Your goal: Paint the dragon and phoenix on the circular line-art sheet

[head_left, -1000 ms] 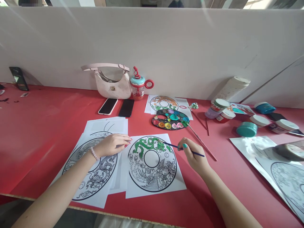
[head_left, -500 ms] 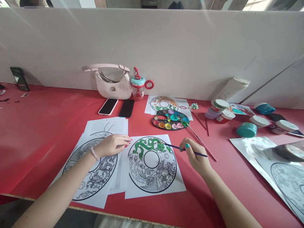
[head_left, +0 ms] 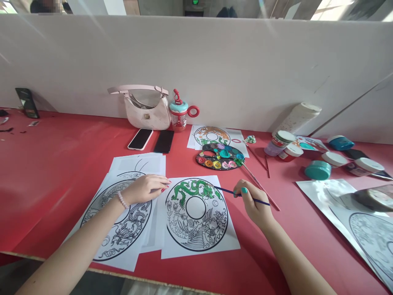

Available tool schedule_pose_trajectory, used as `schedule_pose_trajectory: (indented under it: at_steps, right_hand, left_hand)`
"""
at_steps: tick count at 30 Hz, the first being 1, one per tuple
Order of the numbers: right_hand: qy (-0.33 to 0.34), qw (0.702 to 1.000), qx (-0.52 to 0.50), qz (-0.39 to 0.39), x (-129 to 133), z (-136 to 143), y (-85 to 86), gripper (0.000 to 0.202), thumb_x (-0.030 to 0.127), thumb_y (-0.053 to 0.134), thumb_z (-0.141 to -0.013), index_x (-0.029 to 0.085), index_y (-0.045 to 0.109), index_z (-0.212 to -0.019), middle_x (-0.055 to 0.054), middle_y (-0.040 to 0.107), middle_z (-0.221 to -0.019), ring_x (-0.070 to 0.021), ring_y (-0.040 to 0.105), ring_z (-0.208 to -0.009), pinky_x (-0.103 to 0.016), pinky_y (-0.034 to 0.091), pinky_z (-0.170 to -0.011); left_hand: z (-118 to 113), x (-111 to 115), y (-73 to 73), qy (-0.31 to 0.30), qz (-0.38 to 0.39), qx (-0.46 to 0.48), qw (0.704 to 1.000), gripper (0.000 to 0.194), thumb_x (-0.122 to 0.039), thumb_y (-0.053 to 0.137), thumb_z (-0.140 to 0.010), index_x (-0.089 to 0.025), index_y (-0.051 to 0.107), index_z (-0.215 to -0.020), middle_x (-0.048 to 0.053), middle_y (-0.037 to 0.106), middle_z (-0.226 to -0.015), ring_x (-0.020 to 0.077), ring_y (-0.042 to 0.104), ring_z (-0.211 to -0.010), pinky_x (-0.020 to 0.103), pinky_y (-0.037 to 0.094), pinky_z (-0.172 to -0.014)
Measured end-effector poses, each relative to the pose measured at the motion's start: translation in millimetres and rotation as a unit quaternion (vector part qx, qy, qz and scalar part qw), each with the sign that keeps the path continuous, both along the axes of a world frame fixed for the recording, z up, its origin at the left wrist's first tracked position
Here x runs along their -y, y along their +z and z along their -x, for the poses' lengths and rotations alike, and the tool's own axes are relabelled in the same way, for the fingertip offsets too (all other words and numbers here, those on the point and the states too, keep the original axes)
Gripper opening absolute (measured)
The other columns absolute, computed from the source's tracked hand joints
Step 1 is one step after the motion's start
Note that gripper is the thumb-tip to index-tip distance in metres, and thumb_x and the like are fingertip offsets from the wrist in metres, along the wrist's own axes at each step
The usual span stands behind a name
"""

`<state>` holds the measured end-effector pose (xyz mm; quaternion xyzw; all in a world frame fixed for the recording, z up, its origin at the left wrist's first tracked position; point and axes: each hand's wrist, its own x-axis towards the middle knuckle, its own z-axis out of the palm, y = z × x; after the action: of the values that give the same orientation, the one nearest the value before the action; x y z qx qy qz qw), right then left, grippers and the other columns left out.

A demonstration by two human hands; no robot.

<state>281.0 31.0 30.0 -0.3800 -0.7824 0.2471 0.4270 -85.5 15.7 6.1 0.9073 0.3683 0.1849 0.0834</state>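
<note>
A thin dark-blue paintbrush (head_left: pixel 227 190) is pinched in my right hand (head_left: pixel 252 200), its tip on the green-painted dragon (head_left: pixel 192 187) at the top of a printed drawing (head_left: pixel 199 213). The drawing is a ring with a dragon above and a phoenix below in bare outline. My left hand (head_left: pixel 145 188), with a beaded bracelet, lies with fingers stretched out over a second line drawing (head_left: pixel 129 241), fingertips at the left edge of the painted sheet. Beyond the sheets, a dark paint palette (head_left: pixel 205 158) holds blobs of several colours, with another long brush (head_left: pixel 260 184) leaning on it.
Behind stand a pink handbag (head_left: pixel 147 116), a cup with a red straw (head_left: pixel 178 116) and two phones (head_left: pixel 164 141). Several paint jars (head_left: pixel 318 170) and a white bottle (head_left: pixel 297 116) are at the right. A partly coloured drawing (head_left: pixel 211 133) lies behind the palette. A wall panel (head_left: pixel 215 57) rises behind the table.
The whole view has shifted slightly downward in the picture. My right hand and the brush have moved very slightly right; my left hand stays in place.
</note>
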Motion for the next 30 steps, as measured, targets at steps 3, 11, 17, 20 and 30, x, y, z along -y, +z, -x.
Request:
schedule_pose_trajectory:
  at_steps: [3, 11, 17, 20, 30]
  right_hand:
    - [0.005, 1.000, -0.002, 0.004, -0.4, -0.4, -1.5, 0.038, 0.041, 0.032, -0.095, 0.020, 0.049, -0.069, -0.004, 0.053, -0.064, -0.0145, 0.051, -0.057, -0.029, 0.041, -0.055]
    - [0.012, 1.000, 0.000, 0.003, -0.7, 0.0, -2.1, 0.038, 0.041, 0.030, -0.095, 0.021, 0.047, -0.068, -0.003, 0.051, -0.062, -0.0148, 0.049, -0.056, -0.029, 0.041, -0.054]
    - [0.028, 0.999, 0.021, -0.002, -0.6, 1.1, -2.4, 0.036, 0.038, 0.030, -0.096, 0.021, 0.048, -0.069, -0.003, 0.050, -0.063, -0.0144, 0.049, -0.057, -0.028, 0.041, -0.055]
    - [0.020, 1.000, 0.009, -0.009, -0.2, 0.4, -3.1, 0.037, 0.037, 0.029, -0.096, 0.021, 0.047, -0.068, -0.003, 0.049, -0.062, -0.0144, 0.048, -0.056, -0.029, 0.040, -0.055]
    - [0.017, 0.999, 0.009, -0.030, -0.4, -0.4, -1.8, 0.038, 0.038, 0.029, -0.096, 0.020, 0.047, -0.068, -0.002, 0.049, -0.062, -0.0141, 0.048, -0.056, -0.028, 0.039, -0.054]
  left_hand:
    - [-0.2, 0.5, -0.2, 0.003, 0.006, 0.009, 1.000, 0.027, -0.017, 0.045, -0.090, -0.019, 0.070, -0.099, 0.003, 0.069, -0.109, 0.0183, 0.062, -0.106, 0.036, 0.051, -0.094]
    - [-1.1, 0.8, 0.4, 0.009, 0.005, 0.012, 1.000, 0.026, -0.019, 0.045, -0.091, -0.021, 0.070, -0.099, 0.003, 0.069, -0.109, 0.0170, 0.062, -0.105, 0.034, 0.052, -0.093]
    - [-0.5, 0.8, 0.9, 0.009, 0.002, -0.001, 1.000, 0.026, -0.019, 0.044, -0.091, -0.020, 0.069, -0.099, 0.002, 0.069, -0.109, 0.0175, 0.062, -0.105, 0.034, 0.051, -0.093]
    - [0.4, 0.5, 0.2, 0.007, 0.004, -0.008, 1.000, 0.026, -0.019, 0.045, -0.091, -0.020, 0.069, -0.101, 0.002, 0.068, -0.110, 0.0182, 0.062, -0.106, 0.035, 0.051, -0.093]
    - [1.0, 0.8, -1.8, 0.012, 0.017, -0.012, 1.000, 0.026, -0.019, 0.045, -0.091, -0.019, 0.068, -0.102, 0.002, 0.068, -0.110, 0.0180, 0.061, -0.107, 0.035, 0.049, -0.095]
